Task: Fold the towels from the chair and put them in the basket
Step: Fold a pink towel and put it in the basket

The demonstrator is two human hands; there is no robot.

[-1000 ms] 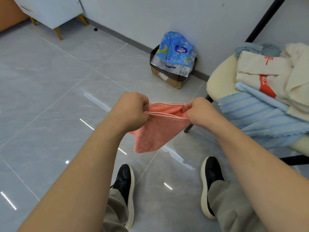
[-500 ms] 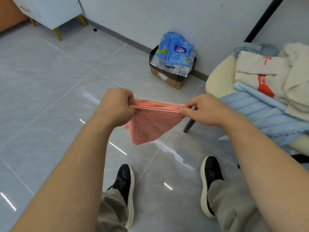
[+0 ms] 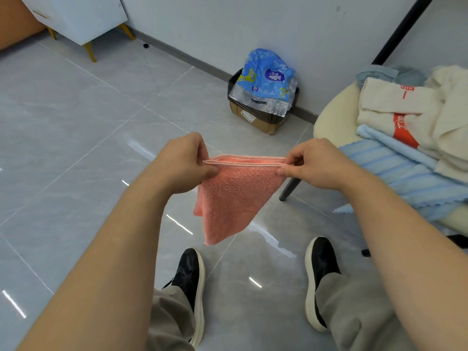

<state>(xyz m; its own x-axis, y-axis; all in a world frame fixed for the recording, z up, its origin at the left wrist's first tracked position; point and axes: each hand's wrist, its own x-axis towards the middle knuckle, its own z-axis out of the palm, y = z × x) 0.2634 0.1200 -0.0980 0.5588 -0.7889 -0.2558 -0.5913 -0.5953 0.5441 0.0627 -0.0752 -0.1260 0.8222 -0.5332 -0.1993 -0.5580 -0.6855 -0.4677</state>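
Your left hand [image 3: 181, 164] pinches the left end of the pink towel [image 3: 234, 196], thumb and fingers closed on its doubled top edge. The towel hangs folded above the floor, between both hands. Your right hand [image 3: 315, 164] pinches the right end. Further right, more towels [image 3: 405, 158] lie on the chair [image 3: 334, 120].

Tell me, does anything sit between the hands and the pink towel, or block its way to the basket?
Nothing does: the left hand and right hand pinch the top corners of the pink towel. No basket shows here, so its path cannot be judged.
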